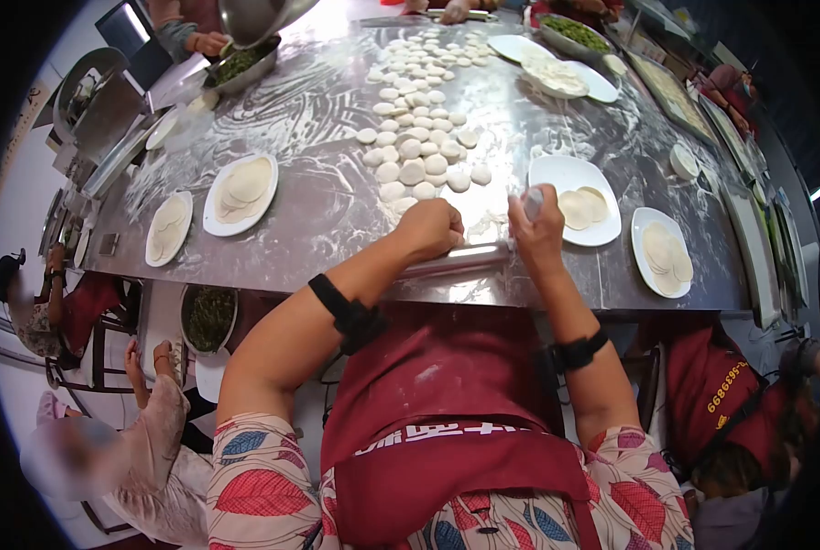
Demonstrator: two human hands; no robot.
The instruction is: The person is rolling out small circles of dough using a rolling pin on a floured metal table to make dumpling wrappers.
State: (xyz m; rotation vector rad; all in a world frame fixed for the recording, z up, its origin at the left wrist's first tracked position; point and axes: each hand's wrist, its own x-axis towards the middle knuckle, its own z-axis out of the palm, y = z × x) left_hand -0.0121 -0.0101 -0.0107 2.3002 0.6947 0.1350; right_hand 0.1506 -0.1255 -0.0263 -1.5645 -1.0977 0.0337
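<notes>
My left hand [431, 229] is closed, its fingers curled down on the steel table near the front edge; whatever is in them is hidden. My right hand [538, 229] is wrapped round what looks like a rolling pin [534, 200], its pale rounded end showing between thumb and fingers. A shiny metal bar [460, 258] spans the gap between my hands, partly covered by them. Flattened dough pieces [413, 171] lie just beyond my left hand. To the right of my right hand, a white plate [602, 235] carries a few round dough wrappers [579, 209].
More plates of wrappers stand left [210, 209] and right [644, 220]. Pans of chopped greens [238, 69] are at the far side, with co-workers' hands [210, 43] there. Flour covers the steel table [309, 119]. A person sits at lower left [153, 458].
</notes>
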